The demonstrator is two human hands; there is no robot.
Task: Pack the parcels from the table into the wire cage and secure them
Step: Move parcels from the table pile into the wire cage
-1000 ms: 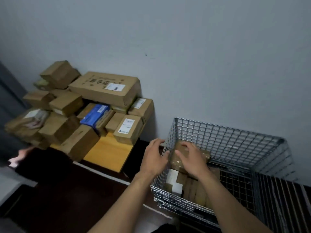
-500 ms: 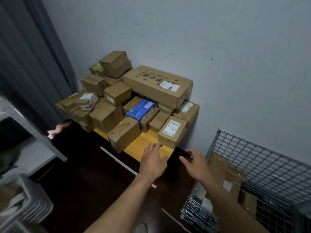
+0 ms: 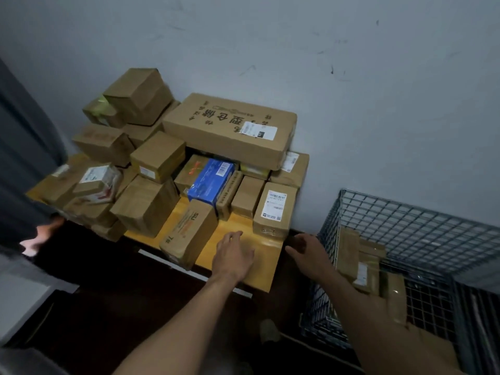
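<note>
Two bare hands are reaching out, both holding nothing. The left hand is hovering over the bare front strip of the yellow wooden table, its fingers straight and lying loosely side by side. The right hand is hanging in the gap between the table and the single wire cage, fingers relaxed and slightly spread, thumb apart. Close to twenty parcels are crowding the table against the grey wall, overlapping too much for an exact count. Nearly all are showing plain brown taped cardboard: one long flat box is lying across the top, one blue box is sitting mid-pile, and one white-labelled box is standing nearest the hands. At least three packed parcels are lying inside the cage. A front box is jutting over the table edge just left of the left hand. A dark curtain is hanging at the far left.
</note>
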